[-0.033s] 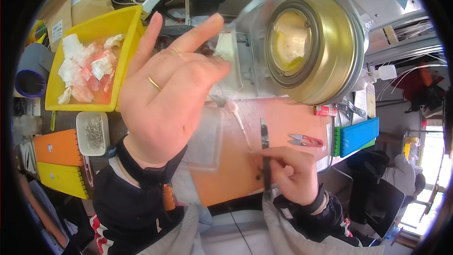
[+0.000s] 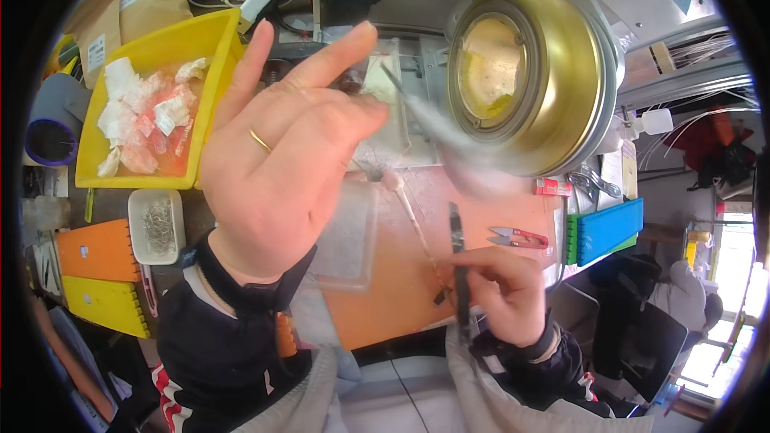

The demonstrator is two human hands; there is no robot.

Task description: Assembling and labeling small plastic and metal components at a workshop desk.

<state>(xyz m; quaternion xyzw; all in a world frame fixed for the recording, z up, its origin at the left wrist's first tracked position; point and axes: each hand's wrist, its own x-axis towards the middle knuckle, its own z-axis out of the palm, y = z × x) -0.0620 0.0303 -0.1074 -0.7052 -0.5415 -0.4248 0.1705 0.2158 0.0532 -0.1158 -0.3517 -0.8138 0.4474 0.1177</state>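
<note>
My left hand (image 2: 281, 160) is raised over the table, a ring on one finger, two fingers spread upward. Its thumb and forefinger close together beside a clear plastic bag-like piece (image 2: 383, 80); what they pinch is hidden. My right hand (image 2: 507, 293) is closed round a narrow, flat, dark tool (image 2: 459, 273), held nearly upright over the orange mat (image 2: 377, 309). Just left of that tool lies a thin whitish stick (image 2: 413, 220) with a rounded head. A pale blurred streak (image 2: 449, 132) crosses in front of the gold round drum (image 2: 573, 72); I cannot tell what it is.
Red-handled thread snips (image 2: 521, 238) lie right of my right hand, near blue comb-edged boards (image 2: 609, 232). At left are a yellow bin (image 2: 220, 104) of crumpled wrappings and a white tub (image 2: 156, 228) of small metal pieces. A translucent tray (image 2: 349, 240) lies below my left hand.
A clear blurred piece at the drum's upper left is gone from there, and a pale streak shows lower in front of the drum. My right hand and the dark tool have shifted slightly right.
</note>
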